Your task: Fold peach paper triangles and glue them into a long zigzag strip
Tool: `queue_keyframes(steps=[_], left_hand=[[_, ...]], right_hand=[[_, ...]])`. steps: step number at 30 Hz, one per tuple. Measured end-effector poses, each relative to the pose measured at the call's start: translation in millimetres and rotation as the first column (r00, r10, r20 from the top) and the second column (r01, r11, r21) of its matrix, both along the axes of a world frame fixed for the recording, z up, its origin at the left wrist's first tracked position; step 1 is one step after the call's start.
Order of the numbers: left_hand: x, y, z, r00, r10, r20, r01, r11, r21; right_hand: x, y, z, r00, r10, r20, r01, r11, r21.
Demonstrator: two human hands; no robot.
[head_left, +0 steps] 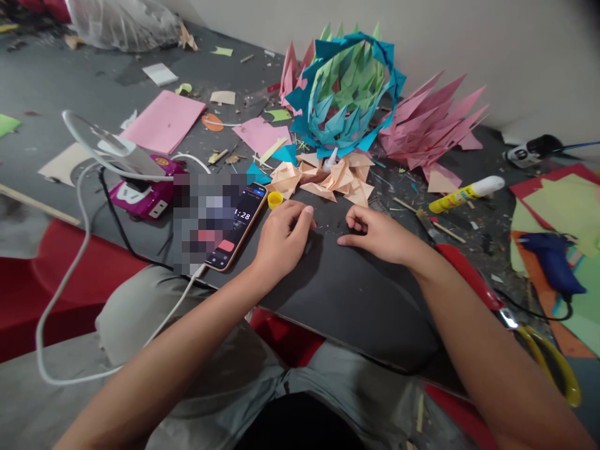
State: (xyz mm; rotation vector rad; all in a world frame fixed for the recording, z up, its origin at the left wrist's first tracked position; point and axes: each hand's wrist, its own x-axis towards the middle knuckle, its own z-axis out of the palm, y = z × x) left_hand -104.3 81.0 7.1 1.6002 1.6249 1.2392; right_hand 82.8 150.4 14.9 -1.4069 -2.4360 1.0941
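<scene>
Left hand (281, 236) and right hand (380, 236) rest on the dark worktop (347, 294), grips loose and empty, seemingly pausing between pieces. The heap of peach folded-paper triangles (328, 178) lies just beyond; taking one calls for a fingertip pinch.

Glue stick (466, 194), blue glue gun (553, 265), yellow-handled scissors (555, 357).

paper-craft workspace: origami models (347, 94), glue stick (466, 194)

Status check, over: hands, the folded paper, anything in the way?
Left hand and right hand rest on the black board, nothing held. Peach folded pieces just beyond fingertips, untouched. Yellow cap and phone beside left hand.
</scene>
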Motion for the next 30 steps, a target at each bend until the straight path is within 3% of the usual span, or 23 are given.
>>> queue_keyframes(steps=[4,10,15,21,26,30], left_hand=[[0,0,1.0,1.0,0.006,0.001,-0.006,1.0,-0.004],[1,-1,2.3,1.0,0.003,-0.001,-0.003,1.0,0.007],[0,0,1.7,1.0,0.004,0.009,-0.004,1.0,0.0],[0,-1,0.8,1.0,-0.001,0.003,0.001,1.0,0.002],[1,-1,1.3,1.0,-0.001,0.007,0.001,1.0,-0.008],[1,0,0.9,1.0,-0.006,-0.003,0.006,1.0,-0.003]], right_hand=[[2,3,0.9,0.997,0.036,-0.068,-0.042,0.996,-0.079],[3,4,1.0,0.999,0.044,-0.03,-0.046,0.998,-0.046],[3,3,3.5,0.989,0.026,-0.148,-0.044,0.992,-0.118],[-4,-8,-2.9,0.995,-0.081,-0.051,0.088,0.986,0.143],[-3,-9,-5.7,0.986,-0.07,-0.153,0.081,0.994,0.07],[-4,-10,-7.1,0.992,-0.099,-0.084,0.112,0.978,0.175]])
